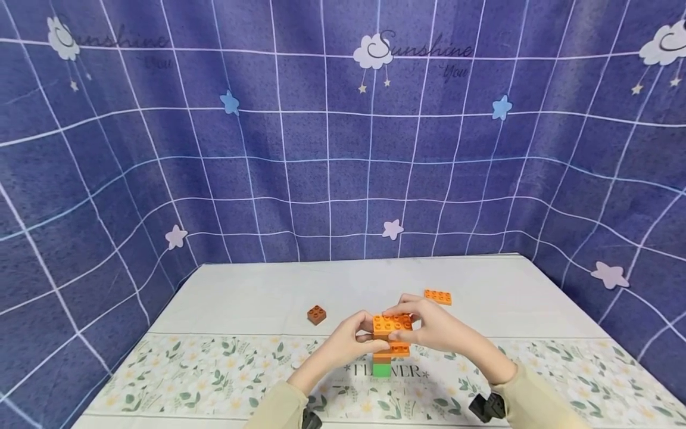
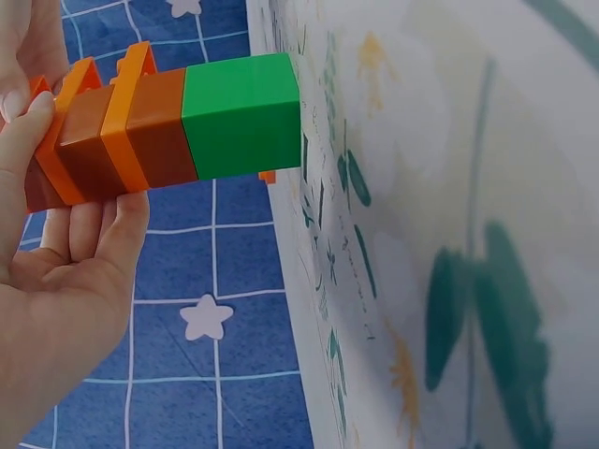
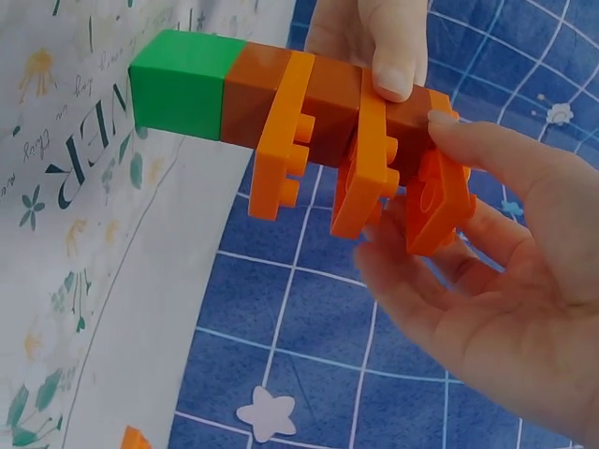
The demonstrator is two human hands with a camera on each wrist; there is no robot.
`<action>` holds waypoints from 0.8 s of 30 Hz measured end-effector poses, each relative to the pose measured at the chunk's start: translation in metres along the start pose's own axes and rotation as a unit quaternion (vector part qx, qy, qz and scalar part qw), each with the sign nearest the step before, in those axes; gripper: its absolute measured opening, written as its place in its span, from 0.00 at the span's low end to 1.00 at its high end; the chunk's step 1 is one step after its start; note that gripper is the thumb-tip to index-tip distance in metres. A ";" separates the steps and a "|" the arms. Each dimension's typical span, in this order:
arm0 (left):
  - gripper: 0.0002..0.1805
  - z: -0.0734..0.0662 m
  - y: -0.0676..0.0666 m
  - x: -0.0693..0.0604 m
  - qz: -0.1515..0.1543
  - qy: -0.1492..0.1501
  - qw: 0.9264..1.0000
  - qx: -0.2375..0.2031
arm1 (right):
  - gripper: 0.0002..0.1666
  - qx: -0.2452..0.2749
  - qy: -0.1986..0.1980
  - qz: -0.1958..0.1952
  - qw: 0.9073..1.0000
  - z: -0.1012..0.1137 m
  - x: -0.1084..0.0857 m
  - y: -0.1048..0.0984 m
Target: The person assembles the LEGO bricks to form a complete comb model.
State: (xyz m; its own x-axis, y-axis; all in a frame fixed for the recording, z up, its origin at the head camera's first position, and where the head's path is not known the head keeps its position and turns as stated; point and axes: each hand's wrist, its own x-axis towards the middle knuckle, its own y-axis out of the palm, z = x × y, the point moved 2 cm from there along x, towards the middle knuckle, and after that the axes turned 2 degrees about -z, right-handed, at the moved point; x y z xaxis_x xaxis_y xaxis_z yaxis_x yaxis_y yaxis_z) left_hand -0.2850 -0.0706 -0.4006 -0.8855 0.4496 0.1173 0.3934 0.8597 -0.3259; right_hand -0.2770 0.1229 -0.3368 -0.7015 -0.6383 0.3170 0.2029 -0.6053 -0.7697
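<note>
Tower (image 1: 382, 370), upright on table (image 1: 257, 292) in head view, gripped near top by left hand (image 1: 345, 345); top orange plate (image 1: 391, 323) pinched by right hand (image 1: 436, 325). Left wrist: green base (image 2: 241, 117) shown; likely light, stiff. Right wrist: overhanging plates (image 3: 277, 178) probably levered loose easily; brown blocks (image 3: 255, 89) best gripped.

Glossy, smooth plastic on the green block (image 2: 241, 117) — orange studded plates (image 3: 277, 168) and brown blocks (image 2: 161, 140) shiny too — against a matt, softly rippled cloth curtain (image 1: 305, 137)!

Upright toy-brick tower (image 1: 396, 352), lower centre of the head view: green base (image 1: 382, 370), brown bricks (image 3: 332, 117) alternating with orange plates (image 3: 279, 140) jutting right.
</note>
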 end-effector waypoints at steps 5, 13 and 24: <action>0.20 0.002 0.001 0.000 0.001 -0.001 1.000 0.005 | 0.19 0.015 0.013 -0.007 1.000 -0.003 -0.002 0.004; 0.19 0.001 0.000 -0.001 0.005 -0.001 1.000 0.004 | 0.18 0.039 -0.003 -0.032 0.999 -0.002 -0.004 0.011; 0.17 -0.001 -0.003 -0.001 -0.012 0.011 0.999 0.039 | 0.22 0.119 0.048 -0.071 0.989 -0.010 -0.002 0.025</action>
State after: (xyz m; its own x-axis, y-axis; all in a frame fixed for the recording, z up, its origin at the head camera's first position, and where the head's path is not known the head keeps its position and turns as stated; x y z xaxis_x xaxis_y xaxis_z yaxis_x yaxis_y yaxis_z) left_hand -0.2847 -0.0733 -0.3991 -0.8883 0.4352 0.1466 0.3509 0.8492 -0.3946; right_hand -0.2777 0.1135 -0.3622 -0.7944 -0.4970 0.3493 0.2442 -0.7878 -0.5654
